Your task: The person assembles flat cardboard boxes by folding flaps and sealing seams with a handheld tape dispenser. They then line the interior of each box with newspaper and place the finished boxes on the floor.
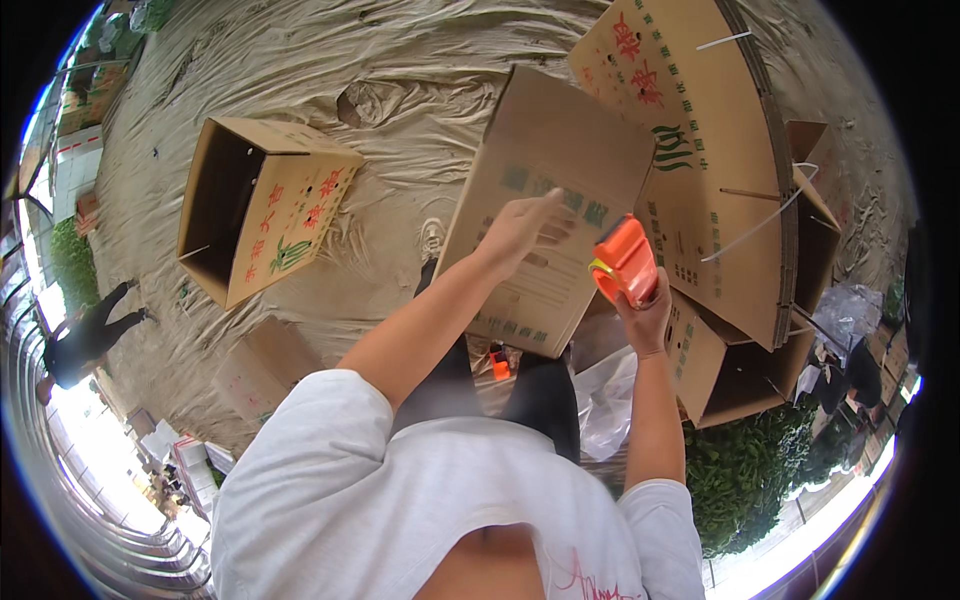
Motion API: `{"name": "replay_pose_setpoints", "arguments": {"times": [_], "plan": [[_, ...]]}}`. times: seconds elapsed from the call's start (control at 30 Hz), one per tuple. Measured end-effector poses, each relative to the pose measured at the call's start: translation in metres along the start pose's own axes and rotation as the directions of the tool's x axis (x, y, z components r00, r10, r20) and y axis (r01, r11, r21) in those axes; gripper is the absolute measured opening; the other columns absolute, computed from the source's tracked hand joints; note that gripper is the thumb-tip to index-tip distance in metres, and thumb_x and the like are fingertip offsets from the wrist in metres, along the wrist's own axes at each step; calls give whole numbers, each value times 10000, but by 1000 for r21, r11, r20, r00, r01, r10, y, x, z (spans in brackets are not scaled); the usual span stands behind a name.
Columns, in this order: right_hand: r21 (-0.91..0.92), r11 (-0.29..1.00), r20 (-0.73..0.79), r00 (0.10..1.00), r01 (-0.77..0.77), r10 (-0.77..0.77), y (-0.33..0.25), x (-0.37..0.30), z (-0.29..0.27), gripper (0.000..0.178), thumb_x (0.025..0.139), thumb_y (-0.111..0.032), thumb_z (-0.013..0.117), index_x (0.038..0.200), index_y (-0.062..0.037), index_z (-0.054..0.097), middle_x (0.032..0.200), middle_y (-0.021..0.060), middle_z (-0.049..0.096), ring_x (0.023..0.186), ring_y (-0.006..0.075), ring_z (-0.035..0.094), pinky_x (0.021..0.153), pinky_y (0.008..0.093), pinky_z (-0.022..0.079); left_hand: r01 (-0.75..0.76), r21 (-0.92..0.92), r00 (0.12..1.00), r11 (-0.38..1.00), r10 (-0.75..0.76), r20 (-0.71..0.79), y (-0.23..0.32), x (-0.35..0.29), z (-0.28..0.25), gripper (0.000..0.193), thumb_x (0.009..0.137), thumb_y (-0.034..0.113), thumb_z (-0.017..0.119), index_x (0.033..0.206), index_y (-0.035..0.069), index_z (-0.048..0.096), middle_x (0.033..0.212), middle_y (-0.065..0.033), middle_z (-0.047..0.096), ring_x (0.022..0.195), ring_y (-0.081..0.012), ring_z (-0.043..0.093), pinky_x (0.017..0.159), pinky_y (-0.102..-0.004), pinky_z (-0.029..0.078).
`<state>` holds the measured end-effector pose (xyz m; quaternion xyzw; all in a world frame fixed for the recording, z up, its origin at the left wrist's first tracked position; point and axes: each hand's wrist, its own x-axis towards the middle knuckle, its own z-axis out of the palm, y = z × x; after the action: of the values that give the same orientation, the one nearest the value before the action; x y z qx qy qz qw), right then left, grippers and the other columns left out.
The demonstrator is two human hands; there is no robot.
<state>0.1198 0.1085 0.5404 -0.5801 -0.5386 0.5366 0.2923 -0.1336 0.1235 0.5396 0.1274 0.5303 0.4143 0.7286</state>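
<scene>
A brown cardboard box with green print stands tilted in front of my legs, its broad face turned up. Over that face lies my left hand, fingers stretched out and nothing in them; whether the palm touches the cardboard I cannot tell. At the box's right side my right hand is wrapped round an orange tape dispenser, held up with its dark front edge towards the box. A smaller orange and black thing shows low between my legs, its kind unclear.
An open carton lies on the wrinkled ground sheet at left. Flattened cartons lean in a strapped stack at right, above another open carton. Clear plastic and green leafy produce lie near my right arm. A person stands far left.
</scene>
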Motion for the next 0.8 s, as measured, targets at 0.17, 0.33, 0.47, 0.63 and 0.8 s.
{"name": "replay_pose_setpoints", "arguments": {"times": [0.17,0.33,0.47,0.63,0.8], "plan": [[-321,901,120,956,291,-266,-30,7,23,283,629,-9,693,784,-48,460,681,81,467,625,227,495,639,322,448,25,162,999,987,-33,43,3,-12,-7,197,860,78,603,1009,-48,624,877,-87,655,759,-142,619,734,-268,501],[-547,699,246,887,460,-391,-55,33,43,289,603,-15,700,794,-50,486,712,115,521,660,328,512,648,378,442,-194,160,932,968,233,-278,-16,7,-74,110,841,6,601,931,-1,664,788,-60,657,652,-104,582,613,-239,499],[-565,791,178,971,233,-159,-26,55,9,291,594,-16,685,811,-49,493,780,135,556,745,348,536,679,402,443,-244,301,802,922,367,-472,18,55,-205,101,874,22,560,879,-38,641,730,-47,636,559,-72,506,489,-216,410],[-626,731,159,962,271,-220,-26,92,32,290,612,-33,700,807,-51,486,763,126,556,756,346,541,676,397,450,-232,282,810,931,345,-474,11,123,-221,125,880,64,568,896,-31,648,693,-17,610,533,-53,464,460,-211,350],[-654,708,199,963,267,-180,-19,120,37,294,619,-40,710,813,-50,489,770,124,558,764,343,545,682,391,451,-83,450,773,889,343,-533,-25,158,-236,124,871,77,577,900,-11,660,664,-2,588,511,-48,443,449,-211,320]]}}
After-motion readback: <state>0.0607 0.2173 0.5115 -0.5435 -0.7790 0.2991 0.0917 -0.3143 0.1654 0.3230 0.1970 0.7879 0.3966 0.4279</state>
